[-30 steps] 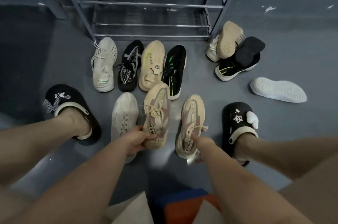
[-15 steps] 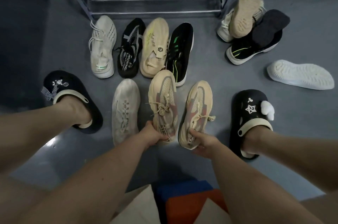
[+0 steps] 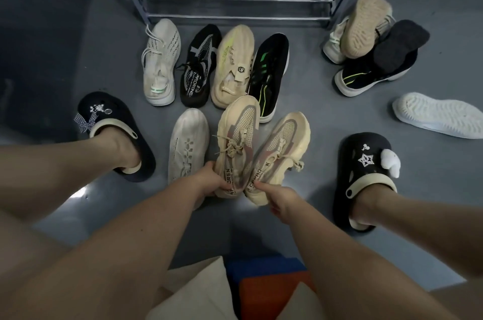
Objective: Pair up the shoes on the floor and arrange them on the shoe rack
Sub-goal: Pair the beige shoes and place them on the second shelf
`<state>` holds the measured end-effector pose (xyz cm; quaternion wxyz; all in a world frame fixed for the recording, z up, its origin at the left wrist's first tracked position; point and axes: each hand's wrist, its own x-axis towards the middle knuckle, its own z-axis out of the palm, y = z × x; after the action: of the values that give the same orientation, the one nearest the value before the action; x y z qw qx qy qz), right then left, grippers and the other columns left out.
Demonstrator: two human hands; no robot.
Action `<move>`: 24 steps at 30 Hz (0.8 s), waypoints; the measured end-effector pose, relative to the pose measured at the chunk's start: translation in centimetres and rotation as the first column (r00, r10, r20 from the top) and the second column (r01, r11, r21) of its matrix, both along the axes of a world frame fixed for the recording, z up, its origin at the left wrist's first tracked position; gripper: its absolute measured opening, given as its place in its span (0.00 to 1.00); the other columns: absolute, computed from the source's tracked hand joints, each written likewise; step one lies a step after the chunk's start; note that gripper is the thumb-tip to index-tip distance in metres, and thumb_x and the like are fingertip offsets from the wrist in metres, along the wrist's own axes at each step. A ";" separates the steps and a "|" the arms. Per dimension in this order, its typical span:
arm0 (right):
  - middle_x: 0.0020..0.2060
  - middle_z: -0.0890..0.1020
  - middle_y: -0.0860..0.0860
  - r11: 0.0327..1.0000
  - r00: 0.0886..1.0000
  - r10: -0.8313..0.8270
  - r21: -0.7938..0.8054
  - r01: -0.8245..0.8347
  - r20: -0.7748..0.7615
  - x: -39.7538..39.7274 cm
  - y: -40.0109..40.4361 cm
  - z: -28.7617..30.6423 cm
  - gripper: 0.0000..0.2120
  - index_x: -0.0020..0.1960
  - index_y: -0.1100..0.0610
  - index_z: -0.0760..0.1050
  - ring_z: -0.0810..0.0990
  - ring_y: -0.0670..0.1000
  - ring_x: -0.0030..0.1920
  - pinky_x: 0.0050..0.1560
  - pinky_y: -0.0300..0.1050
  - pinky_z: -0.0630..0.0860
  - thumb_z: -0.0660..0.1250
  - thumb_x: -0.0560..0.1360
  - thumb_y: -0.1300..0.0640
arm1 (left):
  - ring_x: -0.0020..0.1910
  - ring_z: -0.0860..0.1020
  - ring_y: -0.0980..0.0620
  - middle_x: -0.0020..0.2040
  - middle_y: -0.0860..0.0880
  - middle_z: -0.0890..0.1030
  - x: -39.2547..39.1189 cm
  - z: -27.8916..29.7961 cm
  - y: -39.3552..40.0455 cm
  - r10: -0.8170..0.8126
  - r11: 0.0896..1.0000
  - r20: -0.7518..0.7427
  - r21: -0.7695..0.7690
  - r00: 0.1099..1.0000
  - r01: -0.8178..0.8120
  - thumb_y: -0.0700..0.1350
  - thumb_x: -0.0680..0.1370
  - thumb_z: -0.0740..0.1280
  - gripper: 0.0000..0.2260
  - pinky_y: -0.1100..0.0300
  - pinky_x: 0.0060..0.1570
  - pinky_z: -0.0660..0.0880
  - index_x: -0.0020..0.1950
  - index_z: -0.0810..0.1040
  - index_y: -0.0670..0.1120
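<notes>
Your left hand (image 3: 209, 178) pinches one beige sneaker (image 3: 236, 147) at its heel, your right hand (image 3: 281, 198) its mate (image 3: 277, 156). Heel-only grips leave the toes drooping; they could snag the shoe rack (image 3: 235, 1) rails ahead.

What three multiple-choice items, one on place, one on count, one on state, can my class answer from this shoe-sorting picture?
1. Where does the white shoe with its sole up lie?
A. on the rack
B. on the floor at far right
C. in a hand

2. How many shoes stand in the row right before the shoe rack?
A. two
B. four
C. six

3. What is the state of the two beige laced sneakers?
A. each gripped at the heel by a hand
B. lying loose
C. shelved

Key: 1 B, it lies alone on grey floor; 2 B, four stand side by side; 3 A, the left hand holds one sneaker, the right hand the other.
</notes>
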<state>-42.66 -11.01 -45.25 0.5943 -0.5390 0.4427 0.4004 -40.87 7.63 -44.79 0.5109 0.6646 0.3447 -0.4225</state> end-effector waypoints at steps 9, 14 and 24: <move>0.57 0.80 0.63 0.977 0.979 -0.195 0.097 0.189 0.061 0.2 1.6 3.2 0.21 0.63 0.64 0.70 0.79 0.61 0.57 0.58 0.58 0.77 0.70 0.73 0.61 | 0.49 0.78 0.48 0.49 0.48 0.81 0.0 2.7 0.5 0.200 0.952 -0.049 -0.227 0.979 -0.206 0.31 0.73 0.66 0.20 0.55 0.39 0.76 0.61 0.73 0.48; 0.43 0.82 0.52 0.953 0.957 -0.277 0.150 0.262 0.090 0.6 0.7 5.9 0.11 0.56 0.55 0.74 0.80 0.51 0.42 0.42 0.44 0.77 0.68 0.75 0.54 | 0.50 0.78 0.47 0.50 0.45 0.80 0.4 4.6 0.3 0.299 0.857 -0.158 -0.391 0.941 -0.337 0.34 0.75 0.62 0.10 0.51 0.45 0.77 0.54 0.75 0.45; 0.48 0.83 0.52 0.929 0.923 -0.282 0.315 0.194 0.261 4.4 -0.2 12.9 0.15 0.61 0.55 0.74 0.82 0.50 0.45 0.40 0.42 0.81 0.65 0.76 0.52 | 0.37 0.80 0.48 0.36 0.45 0.82 3.0 10.4 0.4 0.547 0.595 -0.132 -0.633 0.826 -0.495 0.40 0.77 0.57 0.08 0.60 0.31 0.79 0.48 0.75 0.43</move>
<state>-38.30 -11.26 -32.37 0.7704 -0.4446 0.3477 0.2967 -37.89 8.08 -34.36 0.8198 0.3334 0.3376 -0.3205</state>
